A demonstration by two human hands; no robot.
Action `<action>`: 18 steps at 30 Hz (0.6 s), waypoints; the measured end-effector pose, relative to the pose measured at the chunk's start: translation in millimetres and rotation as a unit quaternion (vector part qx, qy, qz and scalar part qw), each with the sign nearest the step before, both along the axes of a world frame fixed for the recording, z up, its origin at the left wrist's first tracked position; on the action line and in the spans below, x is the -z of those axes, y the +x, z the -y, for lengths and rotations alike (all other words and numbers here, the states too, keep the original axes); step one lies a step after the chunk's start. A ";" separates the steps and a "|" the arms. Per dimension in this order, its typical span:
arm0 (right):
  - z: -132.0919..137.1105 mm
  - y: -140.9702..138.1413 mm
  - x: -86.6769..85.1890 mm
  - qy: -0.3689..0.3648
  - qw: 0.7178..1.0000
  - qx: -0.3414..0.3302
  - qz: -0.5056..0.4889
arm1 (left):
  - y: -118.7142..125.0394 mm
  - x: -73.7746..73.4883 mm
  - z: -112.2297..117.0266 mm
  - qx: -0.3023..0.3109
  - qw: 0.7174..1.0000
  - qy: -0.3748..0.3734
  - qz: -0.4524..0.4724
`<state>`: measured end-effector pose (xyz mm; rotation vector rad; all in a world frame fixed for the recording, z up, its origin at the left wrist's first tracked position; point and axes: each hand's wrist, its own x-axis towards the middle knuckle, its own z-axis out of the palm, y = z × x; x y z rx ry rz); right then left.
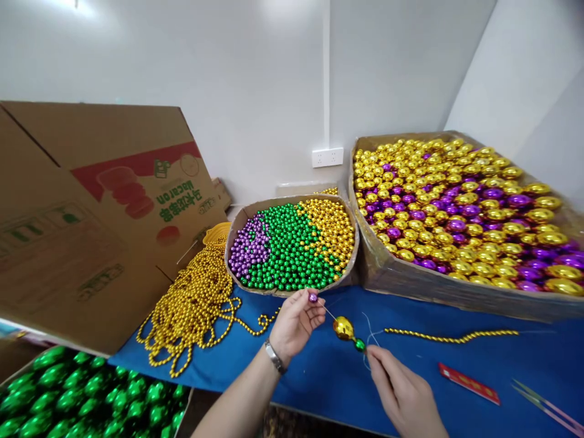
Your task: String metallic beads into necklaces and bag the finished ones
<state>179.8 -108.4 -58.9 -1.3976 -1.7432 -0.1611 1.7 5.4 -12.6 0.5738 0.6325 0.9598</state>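
My left hand (294,325), with a metal watch on the wrist, pinches a small purple bead (312,297) in front of the bead tray. A thin straight strand runs from it down to a large gold bead (343,328). Touching the gold bead's lower right side is a green bead (360,345). Just right of that, my right hand (401,389) has its fingers closed on the pale thread (370,333), whose loose loops show above and below the fingertips. The exact grip of the right fingertips is partly hidden.
A cardboard tray (232,277) holds small purple, green and gold beads. Right stands a big box (387,274) of gold and purple beads. Left are gold bead strings (191,298), a carton (91,243) and large green beads (68,398). A gold strand (449,336), red packet (469,383) and tweezers (545,406) lie on blue cloth (328,377).
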 end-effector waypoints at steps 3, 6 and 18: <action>0.4 1.8 -1.4 0.004 1.000 0.001 0.007 | 0.4 -2.2 1.1 -0.003 1.000 0.023 -0.017; -0.1 0.6 1.0 0.006 1.000 0.009 0.011 | 2.0 -2.4 4.9 -0.016 0.995 0.079 -0.065; -12.6 10.7 33.0 -0.166 0.986 0.010 -0.013 | 17.1 21.1 14.7 -0.031 0.898 0.318 -0.303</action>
